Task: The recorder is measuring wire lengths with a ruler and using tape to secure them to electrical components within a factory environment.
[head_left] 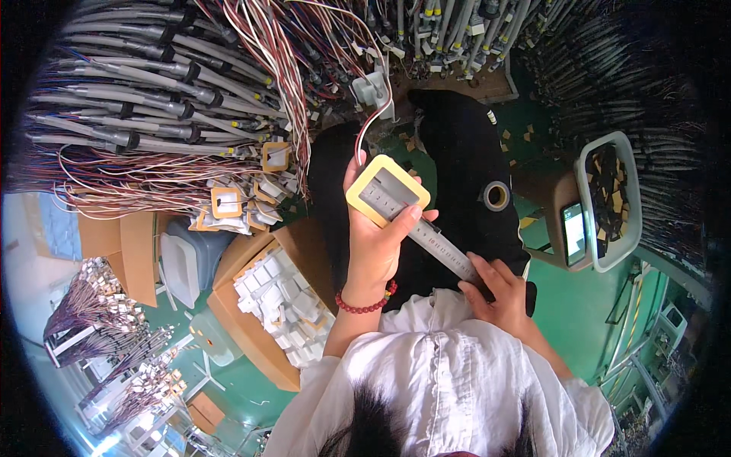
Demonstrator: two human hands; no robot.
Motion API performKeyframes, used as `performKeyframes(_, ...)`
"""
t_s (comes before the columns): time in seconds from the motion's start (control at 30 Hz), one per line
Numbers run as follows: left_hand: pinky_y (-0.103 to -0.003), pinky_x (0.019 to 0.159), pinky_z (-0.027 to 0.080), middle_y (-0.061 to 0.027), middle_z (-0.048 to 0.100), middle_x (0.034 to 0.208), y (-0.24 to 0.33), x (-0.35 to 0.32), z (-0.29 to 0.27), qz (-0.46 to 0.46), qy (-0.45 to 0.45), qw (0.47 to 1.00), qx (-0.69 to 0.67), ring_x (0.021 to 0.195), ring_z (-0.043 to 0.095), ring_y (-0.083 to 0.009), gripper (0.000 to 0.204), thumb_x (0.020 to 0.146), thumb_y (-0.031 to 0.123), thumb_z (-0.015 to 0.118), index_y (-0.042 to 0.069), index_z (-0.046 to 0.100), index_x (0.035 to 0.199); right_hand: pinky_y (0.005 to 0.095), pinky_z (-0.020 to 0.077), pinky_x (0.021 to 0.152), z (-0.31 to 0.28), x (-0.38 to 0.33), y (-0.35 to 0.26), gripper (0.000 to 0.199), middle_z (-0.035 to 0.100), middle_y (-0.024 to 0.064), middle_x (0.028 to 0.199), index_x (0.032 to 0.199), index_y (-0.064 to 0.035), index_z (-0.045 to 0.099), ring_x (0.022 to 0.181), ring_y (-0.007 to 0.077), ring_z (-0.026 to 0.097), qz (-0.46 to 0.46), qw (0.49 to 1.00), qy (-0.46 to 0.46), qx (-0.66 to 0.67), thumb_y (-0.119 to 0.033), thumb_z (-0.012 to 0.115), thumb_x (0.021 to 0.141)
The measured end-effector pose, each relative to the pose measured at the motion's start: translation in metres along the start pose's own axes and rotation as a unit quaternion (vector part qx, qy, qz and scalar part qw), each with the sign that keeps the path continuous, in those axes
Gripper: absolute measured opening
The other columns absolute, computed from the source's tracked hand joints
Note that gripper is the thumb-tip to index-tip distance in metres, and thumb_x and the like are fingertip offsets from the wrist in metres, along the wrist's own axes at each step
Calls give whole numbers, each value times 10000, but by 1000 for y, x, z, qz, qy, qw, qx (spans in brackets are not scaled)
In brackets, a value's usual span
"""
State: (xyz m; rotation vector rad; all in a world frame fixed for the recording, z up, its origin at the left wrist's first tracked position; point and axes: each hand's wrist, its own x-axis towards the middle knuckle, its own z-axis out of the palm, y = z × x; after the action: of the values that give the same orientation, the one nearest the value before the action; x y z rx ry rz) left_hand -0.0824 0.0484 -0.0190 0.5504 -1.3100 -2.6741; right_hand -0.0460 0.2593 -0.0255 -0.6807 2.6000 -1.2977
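Left hand (375, 247) and right hand (499, 295) are both grasping: the left is holding a yellow-rimmed rectangular frame (406, 175) from below, its thumb pressing at the lower-right edge, and the right is pinching the far end of a steel ruler (445, 250) between thumb and fingers. The ruler's long axis is slanting from the frame, at upper left, down to the right hand; its other end is lying across the frame's opening, so the left hand is the nearer one to the frame. Red and white wires (362, 137) are rising from beside the frame's upper left. Beyond, a tape roll (496, 196) is resting on the black cloth (464, 152) to the right, an open carton (228, 305) is holding white pieces (278, 293) at left, and grey cable bundles (164, 84) are filling the upper left.
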Motion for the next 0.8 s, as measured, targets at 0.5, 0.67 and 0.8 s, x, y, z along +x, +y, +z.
performKeyframes(0.5,-423,781,570,-74,404,1304,-11,2,4,-11,13,1000,-5,1134,522,-274,911,735,-92,686,160,181,1450,339,471,454,-1,-4,0,497,597,119,761,1161,-31,605,526,246,569,42,999,-1,4,-106,770,698)
performKeyframes(0.67,-457,779,553,-108,484,1212,-5,1,-21,1,79,997,1,1017,568,-268,659,881,82,562,135,240,1453,365,483,525,-17,2,9,438,583,132,773,1153,-21,604,575,276,586,47,991,-65,110,-129,705,741)
performKeyframes(0.8,-414,754,551,-80,522,1243,1,10,-33,-7,129,988,-83,1048,573,-253,521,951,386,482,182,347,1411,343,505,598,-60,0,53,387,622,128,831,1108,-32,631,659,269,620,20,998,-58,-16,-135,700,741)
